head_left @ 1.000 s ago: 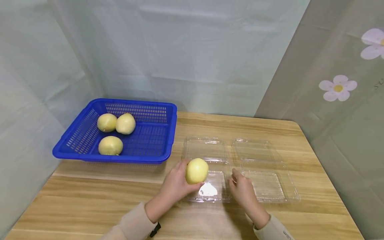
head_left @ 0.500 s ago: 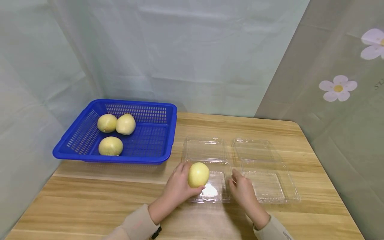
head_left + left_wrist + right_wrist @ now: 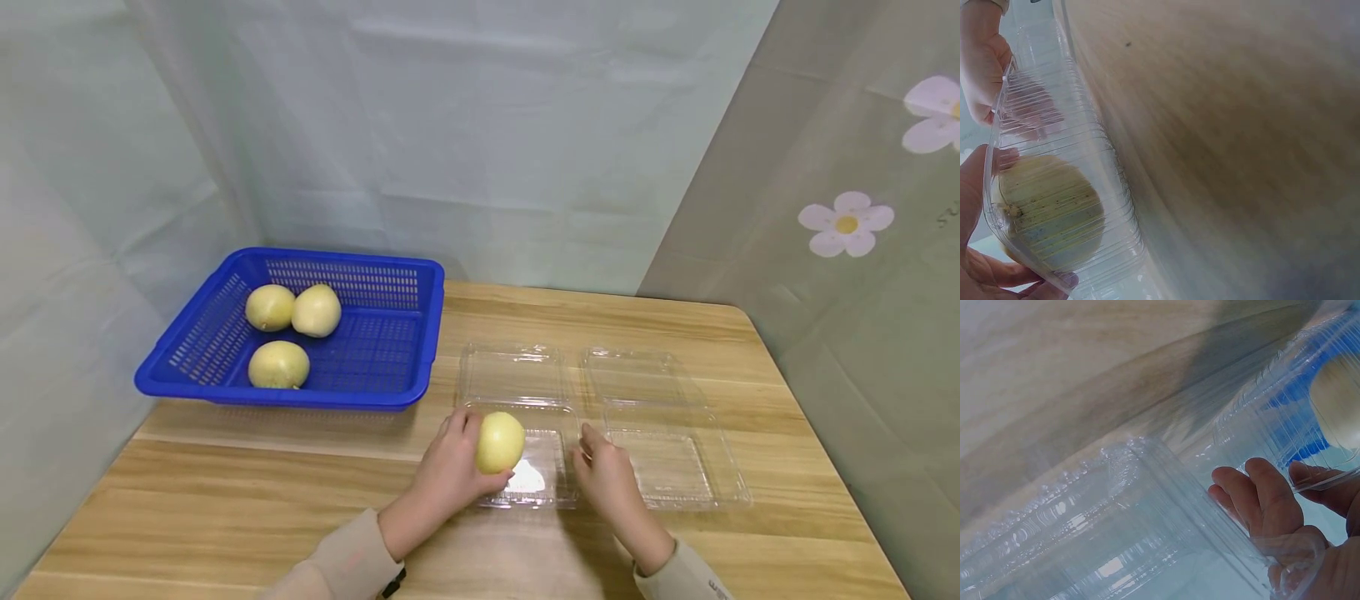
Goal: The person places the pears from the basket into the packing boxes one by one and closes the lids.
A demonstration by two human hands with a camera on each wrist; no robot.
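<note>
My left hand (image 3: pixel 450 467) grips a pale yellow pear (image 3: pixel 500 443) from its left side, low over the base of the left clear plastic container (image 3: pixel 551 467). In the left wrist view the pear (image 3: pixel 1054 215) shows through the ribbed container wall (image 3: pixel 1107 169), its brown-specked end facing the camera. My right hand (image 3: pixel 606 471) pinches the right rim of that same container, with its fingers curled in the gap between the two containers. The right wrist view shows the thumb and fingers (image 3: pixel 1272 500) at this rim. A second clear container (image 3: pixel 660 467) lies open to the right.
A blue plastic basket (image 3: pixel 375 387) stands at the back left, with pears (image 3: pixel 278 365) inside. Both containers have their lids (image 3: pixel 513 371) folded back, away from the person. The wooden table (image 3: pixel 262 500) ends at a hanging cloth (image 3: pixel 487 150) behind.
My left hand has brought the pear slightly lower and to the right, down into the left container. The right hand stays at the container's rim.
</note>
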